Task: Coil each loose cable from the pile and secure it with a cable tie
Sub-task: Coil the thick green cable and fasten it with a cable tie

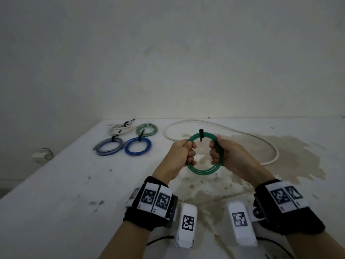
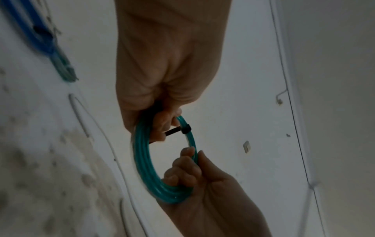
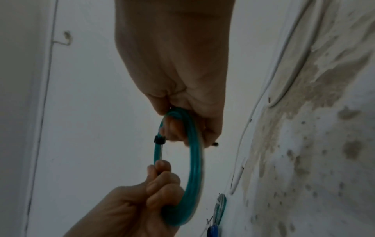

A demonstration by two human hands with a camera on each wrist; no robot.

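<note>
A green cable coil hangs upright above the table, held between both hands. My left hand grips its left side with curled fingers, and my right hand grips its right side. A black cable tie is wrapped round the top of the coil; its head and tail show in the left wrist view. The coil and tie head also appear in the right wrist view. A loose white cable lies in a wide curve on the table beyond the hands.
Several tied coils lie at the back left: white, green-white, grey-blue and blue. The white table has a large brown stain on the right. A wall rises behind.
</note>
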